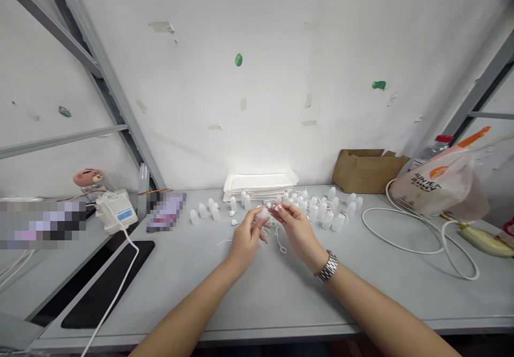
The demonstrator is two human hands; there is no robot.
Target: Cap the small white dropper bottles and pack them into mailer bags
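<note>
Near the middle of the tabletop (257,303), the left hand (246,235) is narrowly pinching a small white plastic bottle (263,215) in its fingertips, while the right hand (297,229) is gripping a small white cap (277,207) trailing a thin white cord (280,244). Rows of matching bottles (327,215) are standing toward the far edge, just before stacked white trays (260,182).

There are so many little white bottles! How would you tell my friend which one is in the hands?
Find the long gray table by the white wall, then look at its middle, where the left hand and right hand nearly meet. The small white bottle is up at their fingertips. It's the one in the air, while the other bottles sit on the table.
</note>
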